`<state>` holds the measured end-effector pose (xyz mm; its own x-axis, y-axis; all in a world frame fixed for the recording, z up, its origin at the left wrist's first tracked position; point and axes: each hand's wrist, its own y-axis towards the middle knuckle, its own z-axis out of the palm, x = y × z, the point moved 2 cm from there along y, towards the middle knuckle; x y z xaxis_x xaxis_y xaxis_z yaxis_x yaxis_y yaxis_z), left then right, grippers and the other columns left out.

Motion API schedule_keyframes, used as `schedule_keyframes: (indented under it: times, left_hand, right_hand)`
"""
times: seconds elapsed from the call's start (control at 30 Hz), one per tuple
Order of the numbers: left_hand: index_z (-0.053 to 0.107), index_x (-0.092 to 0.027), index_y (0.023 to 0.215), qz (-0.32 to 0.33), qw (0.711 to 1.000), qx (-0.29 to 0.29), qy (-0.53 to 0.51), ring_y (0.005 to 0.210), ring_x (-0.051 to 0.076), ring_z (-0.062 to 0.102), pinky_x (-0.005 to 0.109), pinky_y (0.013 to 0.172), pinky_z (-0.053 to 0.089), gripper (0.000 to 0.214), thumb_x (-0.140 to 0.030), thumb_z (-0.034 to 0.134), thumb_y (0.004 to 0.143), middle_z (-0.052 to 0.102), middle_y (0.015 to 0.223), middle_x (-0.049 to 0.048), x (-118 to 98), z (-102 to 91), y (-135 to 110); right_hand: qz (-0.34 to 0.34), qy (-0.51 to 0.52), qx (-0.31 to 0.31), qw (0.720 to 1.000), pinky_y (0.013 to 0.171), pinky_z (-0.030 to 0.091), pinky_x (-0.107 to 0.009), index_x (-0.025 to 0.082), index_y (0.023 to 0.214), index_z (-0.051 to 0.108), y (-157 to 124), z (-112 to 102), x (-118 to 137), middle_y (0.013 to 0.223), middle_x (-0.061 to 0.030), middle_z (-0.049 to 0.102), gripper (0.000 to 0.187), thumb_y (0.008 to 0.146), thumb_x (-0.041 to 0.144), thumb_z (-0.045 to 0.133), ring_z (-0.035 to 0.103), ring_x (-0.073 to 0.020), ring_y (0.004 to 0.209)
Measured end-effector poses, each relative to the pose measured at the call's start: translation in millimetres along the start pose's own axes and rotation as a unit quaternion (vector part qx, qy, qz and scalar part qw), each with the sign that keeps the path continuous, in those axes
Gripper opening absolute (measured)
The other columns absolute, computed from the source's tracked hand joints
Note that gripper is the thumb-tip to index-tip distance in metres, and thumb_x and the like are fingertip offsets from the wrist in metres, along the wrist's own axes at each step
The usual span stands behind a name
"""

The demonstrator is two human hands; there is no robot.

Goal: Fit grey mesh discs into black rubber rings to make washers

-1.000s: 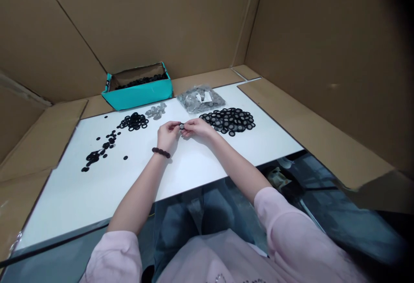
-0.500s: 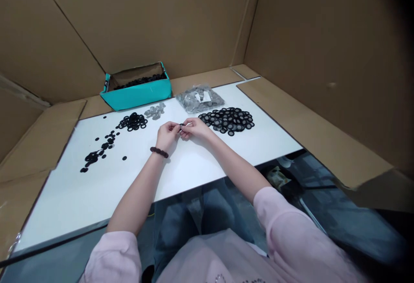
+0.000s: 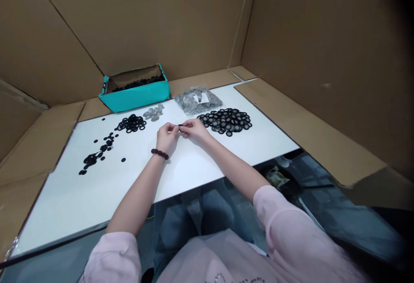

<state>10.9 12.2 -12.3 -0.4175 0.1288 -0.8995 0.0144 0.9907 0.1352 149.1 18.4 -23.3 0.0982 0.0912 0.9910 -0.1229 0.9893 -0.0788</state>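
My left hand (image 3: 166, 136) and my right hand (image 3: 194, 128) meet over the middle of the white table (image 3: 194, 166), fingertips pinched together on one small black ring with a grey disc (image 3: 180, 126). A dark bead bracelet sits on my left wrist. Just right of my right hand lies a heap of black rings with mesh inside (image 3: 227, 121). Behind my hands are a small heap of grey mesh discs (image 3: 154, 112) and a heap of plain black rings (image 3: 132, 123).
A clear bag of grey discs (image 3: 198, 99) lies at the back. A teal box (image 3: 136, 89) holding black rings stands at the back left. Loose black rings (image 3: 97, 155) are scattered at the left. Cardboard walls surround the table.
The small part has turned between my fingertips, from flat-on to edge-on. Both hands stay in the same place; the view has shifted slightly.
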Motion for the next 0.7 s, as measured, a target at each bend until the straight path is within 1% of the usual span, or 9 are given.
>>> schedule_keyframes:
  times: [0.1, 0.17, 0.27, 0.33, 0.43, 0.53, 0.6, 0.67, 0.7]
  left_hand:
    - [0.058, -0.018, 0.072, -0.018, 0.999, -0.015, -0.044, 0.072, 0.016, 0.059, 0.028, 0.065, 0.048, 0.014, -0.032, 0.057, 0.074, 0.063, 0.073, 0.0034, 0, 1.3, 2]
    - [0.056, -0.018, 0.073, -0.041, 0.995, -0.025, -0.082, 0.068, 0.015, 0.059, 0.027, 0.062, 0.047, 0.012, -0.031, 0.057, 0.074, 0.062, 0.072, 0.0030, -3, 2.2, 2]
    - [0.055, -0.018, 0.073, -0.074, 0.987, -0.031, -0.136, 0.065, 0.014, 0.058, 0.026, 0.057, 0.046, 0.011, -0.028, 0.059, 0.073, 0.060, 0.069, 0.0022, -8, 3.4, 3]
    - [0.055, -0.017, 0.071, -0.103, 0.983, -0.027, -0.153, 0.059, 0.012, 0.055, 0.025, 0.054, 0.046, 0.011, -0.025, 0.061, 0.072, 0.056, 0.064, 0.0007, -10, 5.2, 4]
    - [0.054, -0.016, 0.070, -0.134, 0.974, 0.008, -0.182, 0.051, 0.010, 0.051, 0.024, 0.052, 0.046, 0.009, -0.022, 0.057, 0.075, 0.053, 0.061, -0.0006, -14, 11.7, 9]
    - [0.051, -0.016, 0.069, -0.153, 0.974, 0.015, -0.168, 0.047, 0.009, 0.049, 0.023, 0.049, 0.043, 0.010, -0.017, 0.052, 0.079, 0.050, 0.056, -0.0018, -20, 18.9, 15]
    - [0.050, -0.016, 0.067, -0.156, 0.977, 0.034, -0.140, 0.046, 0.009, 0.049, 0.023, 0.049, 0.043, 0.014, -0.014, 0.049, 0.081, 0.050, 0.055, -0.0020, -23, 23.2, 18]
    - [0.049, -0.017, 0.066, -0.145, 0.983, 0.040, -0.105, 0.046, 0.009, 0.048, 0.022, 0.049, 0.042, 0.016, -0.011, 0.049, 0.081, 0.050, 0.055, -0.0024, -24, 25.3, 21]
    - [0.049, -0.017, 0.066, -0.136, 0.985, 0.052, -0.091, 0.047, 0.009, 0.049, 0.021, 0.050, 0.041, 0.017, -0.011, 0.050, 0.081, 0.051, 0.055, -0.0022, -24, 26.3, 22]
  right_hand:
    - [-0.041, 0.003, -0.028, 0.999, 0.046, 0.043, -0.019, 0.017, 0.074, 0.057, -3, 5, 5, 0.048, 0.0048, 0.056, 0.018, 0.066, 0.024, 0.072, 0.051, -0.0092, 0.043]
    - [-0.081, -0.006, -0.048, 0.996, 0.050, 0.044, -0.019, 0.019, 0.078, 0.055, -5, 9, 9, 0.051, 0.0063, 0.056, 0.015, 0.069, 0.022, 0.067, 0.052, -0.0094, 0.048]
    - [-0.129, -0.034, -0.067, 0.989, 0.060, 0.045, -0.020, 0.019, 0.078, 0.057, -5, 14, 12, 0.062, 0.0043, 0.058, 0.005, 0.073, 0.018, 0.058, 0.056, -0.0099, 0.058]
    - [-0.152, -0.046, -0.077, 0.984, 0.066, 0.046, -0.021, 0.018, 0.079, 0.058, -3, 16, 11, 0.072, 0.0017, 0.062, 0.005, 0.075, 0.016, 0.055, 0.057, -0.0105, 0.064]
    - [-0.190, -0.050, -0.095, 0.976, 0.076, 0.046, -0.022, 0.017, 0.082, 0.059, 0, 18, 7, 0.083, -0.0011, 0.064, 0.008, 0.079, 0.015, 0.052, 0.059, -0.0120, 0.075]
    - [-0.194, -0.061, -0.115, 0.972, 0.081, 0.046, -0.023, 0.017, 0.084, 0.060, 5, 16, 4, 0.088, -0.0026, 0.066, 0.011, 0.083, 0.014, 0.050, 0.060, -0.0133, 0.082]
    - [-0.190, -0.083, -0.122, 0.971, 0.084, 0.046, -0.023, 0.017, 0.084, 0.061, 7, 11, 6, 0.089, -0.0033, 0.066, 0.014, 0.085, 0.013, 0.047, 0.060, -0.0140, 0.085]
    - [-0.180, -0.119, -0.104, 0.971, 0.085, 0.045, -0.023, 0.017, 0.082, 0.062, 8, 6, 10, 0.089, -0.0031, 0.066, 0.018, 0.086, 0.010, 0.046, 0.060, -0.0144, 0.088]
    - [-0.176, -0.138, -0.092, 0.970, 0.086, 0.045, -0.024, 0.017, 0.081, 0.062, 8, 4, 12, 0.088, -0.0027, 0.066, 0.019, 0.085, 0.009, 0.046, 0.060, -0.0147, 0.089]
